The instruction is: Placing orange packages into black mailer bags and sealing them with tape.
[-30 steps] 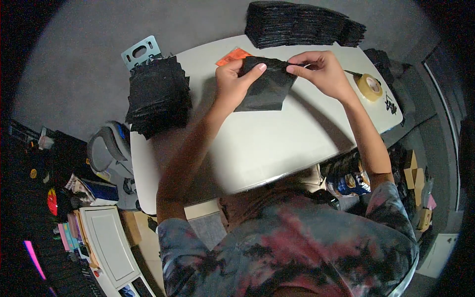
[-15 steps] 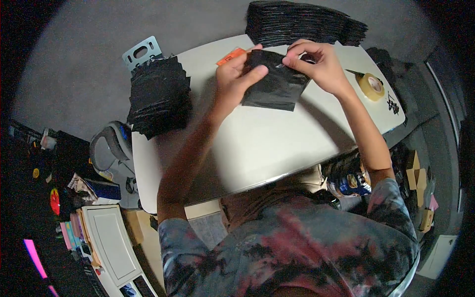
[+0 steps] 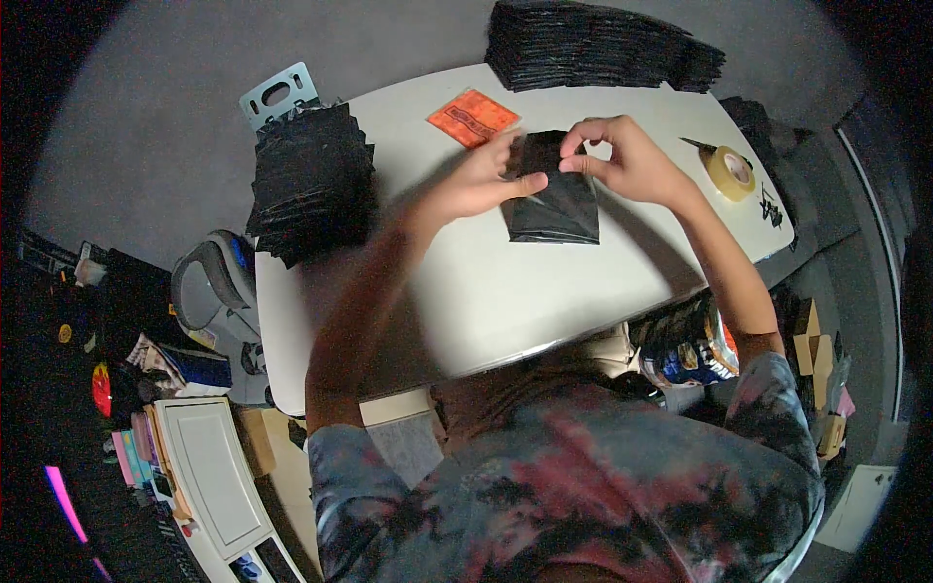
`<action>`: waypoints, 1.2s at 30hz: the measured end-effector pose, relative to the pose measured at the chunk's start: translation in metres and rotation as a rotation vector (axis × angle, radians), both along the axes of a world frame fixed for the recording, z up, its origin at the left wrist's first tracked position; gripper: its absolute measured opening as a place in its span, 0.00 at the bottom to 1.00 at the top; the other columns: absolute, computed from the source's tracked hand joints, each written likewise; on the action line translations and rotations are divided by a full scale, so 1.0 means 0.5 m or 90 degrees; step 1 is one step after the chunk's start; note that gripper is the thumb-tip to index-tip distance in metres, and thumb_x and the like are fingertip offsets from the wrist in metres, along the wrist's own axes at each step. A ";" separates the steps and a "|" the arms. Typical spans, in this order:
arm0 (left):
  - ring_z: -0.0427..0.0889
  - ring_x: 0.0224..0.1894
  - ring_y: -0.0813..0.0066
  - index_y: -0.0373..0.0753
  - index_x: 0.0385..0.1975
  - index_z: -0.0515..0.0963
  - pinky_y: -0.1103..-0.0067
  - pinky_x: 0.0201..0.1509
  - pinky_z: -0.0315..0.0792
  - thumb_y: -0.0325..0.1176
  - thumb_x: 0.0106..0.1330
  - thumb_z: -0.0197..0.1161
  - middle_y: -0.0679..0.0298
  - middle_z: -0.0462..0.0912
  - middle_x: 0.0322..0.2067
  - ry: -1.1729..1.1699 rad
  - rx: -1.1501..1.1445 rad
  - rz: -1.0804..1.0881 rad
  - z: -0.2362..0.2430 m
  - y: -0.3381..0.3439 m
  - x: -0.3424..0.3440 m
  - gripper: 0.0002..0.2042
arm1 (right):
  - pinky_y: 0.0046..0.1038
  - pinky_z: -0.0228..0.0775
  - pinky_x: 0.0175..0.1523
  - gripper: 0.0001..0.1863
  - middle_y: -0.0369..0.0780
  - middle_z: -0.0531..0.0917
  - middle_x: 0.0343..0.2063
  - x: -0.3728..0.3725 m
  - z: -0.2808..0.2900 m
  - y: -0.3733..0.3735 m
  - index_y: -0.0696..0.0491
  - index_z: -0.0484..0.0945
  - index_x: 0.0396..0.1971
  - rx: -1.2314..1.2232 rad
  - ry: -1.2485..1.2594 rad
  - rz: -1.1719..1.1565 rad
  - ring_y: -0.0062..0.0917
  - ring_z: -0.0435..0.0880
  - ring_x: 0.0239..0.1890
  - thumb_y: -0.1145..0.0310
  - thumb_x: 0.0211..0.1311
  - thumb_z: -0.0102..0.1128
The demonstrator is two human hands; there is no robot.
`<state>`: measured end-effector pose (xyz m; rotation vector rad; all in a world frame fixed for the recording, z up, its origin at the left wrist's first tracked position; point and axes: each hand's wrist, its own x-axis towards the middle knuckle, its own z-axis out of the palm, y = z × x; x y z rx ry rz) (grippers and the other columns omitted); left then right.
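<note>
One black bag [image 3: 556,212], glossy and flat, at the middle of the far half of the white tabletop [image 3: 466,311]; lower edge toward the person. Left hand [image 3: 486,185]: grasping the bag by its left side – thumb laid across the black face, fingers blurred along the upper left edge. Right hand [image 3: 622,160]: tips of thumb and index finger close together on the bag's upper part; cannot tell whether any of the film is nipped between them

Just beyond the left hand: orange packet [image 3: 473,118] with a dark marking, flat on the tabletop, at a slant. To the left: large stack of black pieces [image 3: 311,185], edges uneven, with a pale blue slotted plate [image 3: 279,94] showing behind it. At the far edge: long row of black folded pieces [image 3: 598,49], packed tightly

Right end of the tabletop: roll of yellowish tape [image 3: 731,173], a dark pointed object [image 3: 694,143] beside it, small black bits [image 3: 771,208] nearer the corner – well apart from the bag
</note>
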<state>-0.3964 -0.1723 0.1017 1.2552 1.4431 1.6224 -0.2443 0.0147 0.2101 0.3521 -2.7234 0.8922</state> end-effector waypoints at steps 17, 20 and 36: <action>0.88 0.42 0.76 0.33 0.42 0.75 0.81 0.45 0.82 0.22 0.66 0.70 0.54 0.89 0.40 -0.030 0.169 0.216 0.060 0.011 0.081 0.10 | 0.30 0.70 0.38 0.13 0.39 0.85 0.35 0.020 0.006 0.018 0.56 0.85 0.36 0.117 0.056 -0.030 0.29 0.80 0.36 0.63 0.58 0.75; 0.88 0.45 0.71 0.34 0.47 0.73 0.78 0.50 0.82 0.21 0.66 0.70 0.49 0.89 0.44 -0.032 0.178 0.198 0.071 0.006 0.084 0.14 | 0.30 0.69 0.38 0.11 0.39 0.85 0.32 0.022 0.006 0.006 0.56 0.84 0.31 0.069 0.102 -0.036 0.30 0.79 0.35 0.64 0.58 0.75; 0.81 0.60 0.64 0.33 0.57 0.70 0.69 0.67 0.71 0.43 0.77 0.53 0.48 0.84 0.54 -0.035 0.299 0.261 0.122 -0.032 0.035 0.20 | 0.32 0.71 0.43 0.07 0.40 0.84 0.29 -0.019 0.055 0.014 0.56 0.83 0.28 0.103 0.138 0.016 0.31 0.80 0.37 0.71 0.52 0.72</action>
